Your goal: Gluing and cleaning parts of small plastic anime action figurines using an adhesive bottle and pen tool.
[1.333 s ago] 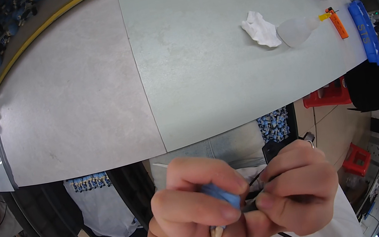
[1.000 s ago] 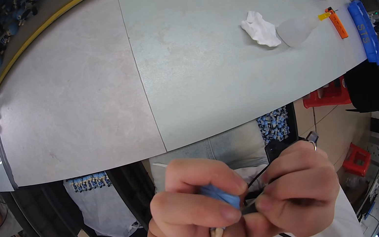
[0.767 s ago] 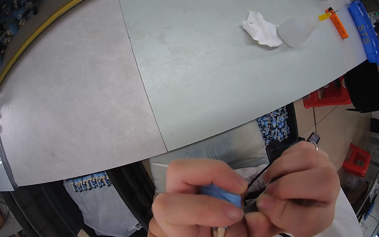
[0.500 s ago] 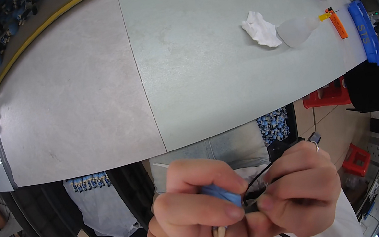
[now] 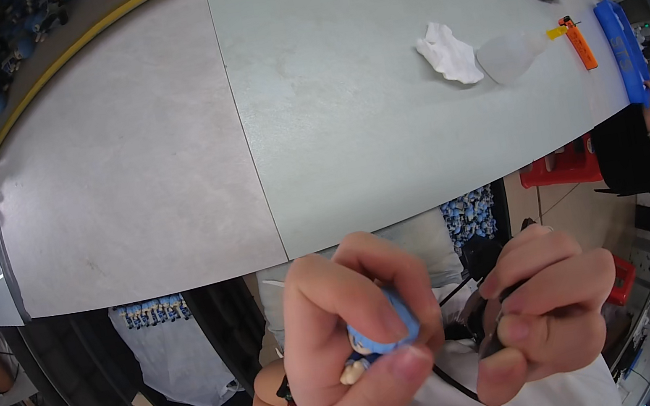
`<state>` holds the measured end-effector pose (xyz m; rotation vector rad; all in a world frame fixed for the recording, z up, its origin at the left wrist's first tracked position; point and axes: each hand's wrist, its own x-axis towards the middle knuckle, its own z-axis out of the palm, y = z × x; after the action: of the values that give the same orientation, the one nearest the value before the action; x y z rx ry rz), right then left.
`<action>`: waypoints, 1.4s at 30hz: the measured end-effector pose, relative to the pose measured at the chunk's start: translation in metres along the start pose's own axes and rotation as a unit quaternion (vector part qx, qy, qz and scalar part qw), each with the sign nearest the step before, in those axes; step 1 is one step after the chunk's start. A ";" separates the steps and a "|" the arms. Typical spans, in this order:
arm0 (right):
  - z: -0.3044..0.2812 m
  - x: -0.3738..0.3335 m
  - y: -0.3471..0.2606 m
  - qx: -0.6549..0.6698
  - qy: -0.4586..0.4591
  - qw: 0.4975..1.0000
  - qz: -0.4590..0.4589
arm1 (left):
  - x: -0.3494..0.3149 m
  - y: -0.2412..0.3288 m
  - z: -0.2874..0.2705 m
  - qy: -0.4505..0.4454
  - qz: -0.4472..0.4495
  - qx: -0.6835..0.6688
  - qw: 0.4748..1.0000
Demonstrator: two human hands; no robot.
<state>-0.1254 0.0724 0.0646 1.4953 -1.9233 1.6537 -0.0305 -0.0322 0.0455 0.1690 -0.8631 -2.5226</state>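
One blue-haired figurine point(image 5: 407, 326) is enclosed by the curled left hand point(image 5: 324, 331), now parted from the right hand point(image 5: 550, 308), where a dark sliver point(image 5: 491, 340) is pinched, so work on it seems paused.

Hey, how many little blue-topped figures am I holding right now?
1: the little blue-topped figure gripped in your left hand. None shows in your right hand, which pinches a thin dark piece, though a small one could be hidden inside either closed hand.
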 end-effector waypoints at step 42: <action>0.001 0.013 -0.016 -0.025 -0.151 0.986 0.061 | 0.017 -0.028 -0.012 -0.116 0.230 -0.001 0.966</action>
<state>-0.1189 0.0668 0.0838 1.7234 -2.2349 1.4817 -0.0529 -0.0272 0.0192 -0.3038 -0.8693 -2.1284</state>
